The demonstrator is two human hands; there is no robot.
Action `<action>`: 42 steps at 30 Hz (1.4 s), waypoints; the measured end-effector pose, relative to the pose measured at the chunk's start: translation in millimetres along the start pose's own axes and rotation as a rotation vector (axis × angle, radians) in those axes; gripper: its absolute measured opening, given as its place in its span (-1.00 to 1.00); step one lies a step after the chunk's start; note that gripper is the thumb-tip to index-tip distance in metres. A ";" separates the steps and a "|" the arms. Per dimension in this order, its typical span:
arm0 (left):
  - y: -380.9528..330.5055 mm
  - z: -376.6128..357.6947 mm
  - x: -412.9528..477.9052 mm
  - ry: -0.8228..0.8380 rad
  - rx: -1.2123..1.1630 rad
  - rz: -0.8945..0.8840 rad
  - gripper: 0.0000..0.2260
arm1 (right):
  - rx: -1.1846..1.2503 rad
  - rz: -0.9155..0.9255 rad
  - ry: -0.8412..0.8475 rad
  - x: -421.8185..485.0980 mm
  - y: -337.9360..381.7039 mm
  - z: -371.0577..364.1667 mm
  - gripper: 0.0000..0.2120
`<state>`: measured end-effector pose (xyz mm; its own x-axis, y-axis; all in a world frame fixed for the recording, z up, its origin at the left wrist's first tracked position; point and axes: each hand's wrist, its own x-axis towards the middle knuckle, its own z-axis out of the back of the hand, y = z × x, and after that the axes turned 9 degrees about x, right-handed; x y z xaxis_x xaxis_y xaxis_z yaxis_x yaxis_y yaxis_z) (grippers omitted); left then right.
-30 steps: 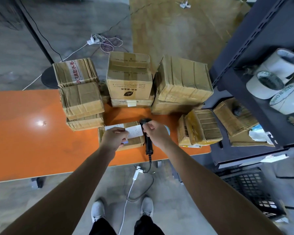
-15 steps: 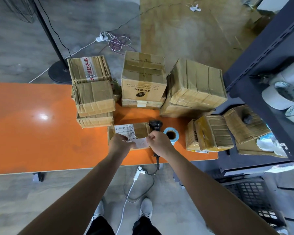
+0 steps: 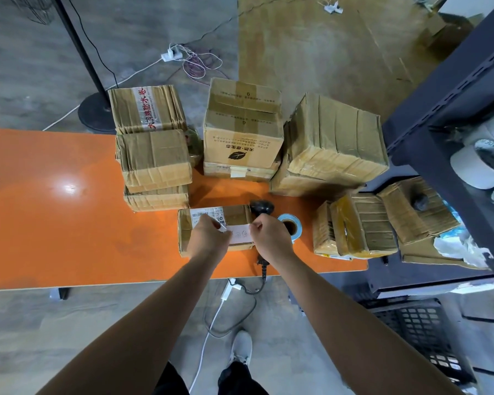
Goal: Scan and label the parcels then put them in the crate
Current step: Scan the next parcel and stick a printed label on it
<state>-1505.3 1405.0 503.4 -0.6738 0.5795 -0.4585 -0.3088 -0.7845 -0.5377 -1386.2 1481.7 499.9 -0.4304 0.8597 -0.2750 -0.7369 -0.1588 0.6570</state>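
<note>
**Labelling a parcel, head-camera view.** The left hand and the right hand each pinch one end of a small white paper label with curled fingers. They hold it stretched over the top face of a flat brown cardboard parcel. Whether the label already touches the cardboard cannot be told. The parcel lies on the glossy orange table, near its front edge and in front of the stacks of taped brown boxes. A printed white shipping slip with a barcode occupies the parcel's far left corner, just beside the left hand.

Probable faults:
- (a) The label's left end sits close to the slip, so a small drift leftward would cover the barcode and spoil any later scan.
- (b) If the two ends are lowered unevenly, the label may crease or set crooked.
- (c) The adhesive may cling to the pinching fingers and peel a corner up on release.
- (d) The right hand lies over the black handheld scanner and just beside the blue-rimmed label roll. A careless withdrawal could knock either, and the scanner's cord hangs over the table edge, ready to drag it off.
- (e) The black plastic lattice crate stands on the floor at lower right, well apart from the parcel and below the table. A hasty toss may miss it.
</note>
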 end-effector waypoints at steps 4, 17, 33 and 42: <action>-5.2 -3.2 10.6 -0.010 0.014 -0.035 -0.85 | -0.068 0.006 -0.025 10.5 2.7 1.2 -0.80; 0.7 -21.5 7.6 -0.068 0.171 -0.111 -0.89 | -0.253 0.014 -0.062 5.0 -1.8 -6.9 -0.81; 5.3 -16.3 7.9 -0.092 0.427 -0.160 -0.59 | -0.385 -0.101 0.004 5.5 1.0 -8.0 -0.72; 56.4 11.2 10.9 -0.079 0.081 0.094 -0.17 | -0.181 -0.064 0.122 -2.4 -0.6 -11.8 -0.75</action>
<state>-1537.6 1364.6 476.0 -0.7520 0.4863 -0.4450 -0.2930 -0.8513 -0.4352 -1390.9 1473.9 491.9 -0.4313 0.8074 -0.4026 -0.8417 -0.1993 0.5019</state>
